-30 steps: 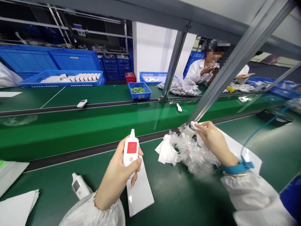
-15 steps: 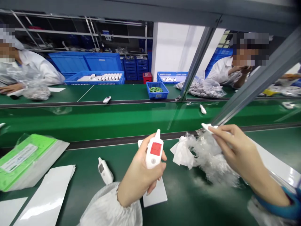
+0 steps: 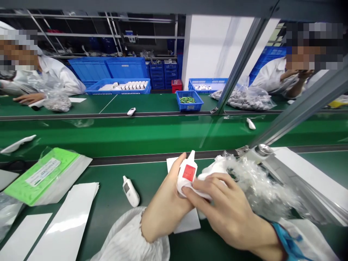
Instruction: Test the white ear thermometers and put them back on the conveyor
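My left hand (image 3: 170,203) is closed around a white ear thermometer (image 3: 187,173) with a red screen, its narrow probe tip pointing up. My right hand (image 3: 227,208) has come against the thermometer's lower front. Its bent fingers hold a thin white wipe (image 3: 202,194), which touches the thermometer's lower body. More crumpled white tissue (image 3: 219,165) shows just behind these fingers. Left of my hands, a second ear thermometer (image 3: 131,192) with a dark screen lies on the green bench. A white card (image 3: 190,223) lies partly hidden beneath my hands.
Clear crumpled plastic (image 3: 261,181) and a metal-topped bottle (image 3: 263,149) are at right, beside stacked white sheets (image 3: 310,177). A green-and-white packet (image 3: 45,175) and white cards (image 3: 65,221) lie left. Beyond the green conveyor (image 3: 152,134), two people sit near blue trays (image 3: 149,87).
My right hand has moved left and down from above the plastic to the thermometer, bringing the white wipe against it. The left hand keeps its hold. The whole view has shifted slightly.
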The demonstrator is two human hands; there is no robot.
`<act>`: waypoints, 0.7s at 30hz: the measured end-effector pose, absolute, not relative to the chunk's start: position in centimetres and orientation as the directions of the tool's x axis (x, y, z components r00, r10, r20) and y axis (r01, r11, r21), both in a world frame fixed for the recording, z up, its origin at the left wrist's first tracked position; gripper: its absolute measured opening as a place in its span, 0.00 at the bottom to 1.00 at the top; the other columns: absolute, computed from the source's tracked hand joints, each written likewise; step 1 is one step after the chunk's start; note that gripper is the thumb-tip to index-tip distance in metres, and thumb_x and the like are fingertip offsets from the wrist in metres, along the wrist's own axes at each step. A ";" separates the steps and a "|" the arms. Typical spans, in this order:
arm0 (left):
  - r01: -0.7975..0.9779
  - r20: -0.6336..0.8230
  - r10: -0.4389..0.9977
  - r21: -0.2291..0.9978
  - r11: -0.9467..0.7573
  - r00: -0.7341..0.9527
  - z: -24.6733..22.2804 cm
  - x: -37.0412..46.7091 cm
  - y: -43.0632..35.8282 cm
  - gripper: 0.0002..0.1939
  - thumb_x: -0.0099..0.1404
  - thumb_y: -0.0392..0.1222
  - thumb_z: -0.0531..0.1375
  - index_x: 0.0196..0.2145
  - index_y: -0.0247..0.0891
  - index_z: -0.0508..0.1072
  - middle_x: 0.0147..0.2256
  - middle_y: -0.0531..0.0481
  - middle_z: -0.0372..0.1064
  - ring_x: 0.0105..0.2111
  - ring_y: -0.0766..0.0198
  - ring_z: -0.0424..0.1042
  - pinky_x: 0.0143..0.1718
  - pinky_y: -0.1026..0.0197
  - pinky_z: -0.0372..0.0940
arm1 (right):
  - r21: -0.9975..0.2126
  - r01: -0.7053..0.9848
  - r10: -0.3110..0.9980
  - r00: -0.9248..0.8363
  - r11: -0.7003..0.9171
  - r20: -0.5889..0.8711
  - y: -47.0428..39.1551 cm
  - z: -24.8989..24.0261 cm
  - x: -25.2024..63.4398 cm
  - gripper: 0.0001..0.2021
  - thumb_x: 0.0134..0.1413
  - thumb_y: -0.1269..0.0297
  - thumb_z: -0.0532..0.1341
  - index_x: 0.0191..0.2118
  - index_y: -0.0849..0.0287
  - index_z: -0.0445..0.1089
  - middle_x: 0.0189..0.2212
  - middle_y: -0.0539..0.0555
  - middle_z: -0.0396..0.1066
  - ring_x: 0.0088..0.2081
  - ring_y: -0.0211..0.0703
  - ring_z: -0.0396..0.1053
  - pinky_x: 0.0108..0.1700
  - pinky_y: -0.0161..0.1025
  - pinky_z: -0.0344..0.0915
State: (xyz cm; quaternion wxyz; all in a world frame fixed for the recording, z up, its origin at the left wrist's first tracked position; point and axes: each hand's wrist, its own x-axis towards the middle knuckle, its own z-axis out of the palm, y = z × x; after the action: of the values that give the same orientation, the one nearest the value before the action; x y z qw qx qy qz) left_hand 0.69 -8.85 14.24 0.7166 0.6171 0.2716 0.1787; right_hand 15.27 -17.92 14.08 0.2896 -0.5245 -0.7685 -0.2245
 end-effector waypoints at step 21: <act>0.054 -0.065 0.607 0.998 0.037 0.792 13.6 0.8 -8.6 0.36 0.57 0.29 0.59 0.62 0.47 0.57 0.41 0.50 0.71 0.42 0.57 0.73 0.41 0.58 0.69 | 0.105 0.966 0.658 -0.238 0.235 0.715 -17.1 14.1 15.6 0.17 0.63 0.77 0.50 0.50 0.58 0.71 0.38 0.54 0.74 0.36 0.43 0.65 0.47 0.45 0.59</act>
State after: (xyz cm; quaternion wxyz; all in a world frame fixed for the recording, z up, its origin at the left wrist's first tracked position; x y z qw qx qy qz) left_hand 0.80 -8.60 13.56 0.6757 0.6628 0.2493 0.2049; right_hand 15.56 -17.14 14.06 0.2765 -0.5519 -0.7355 -0.2792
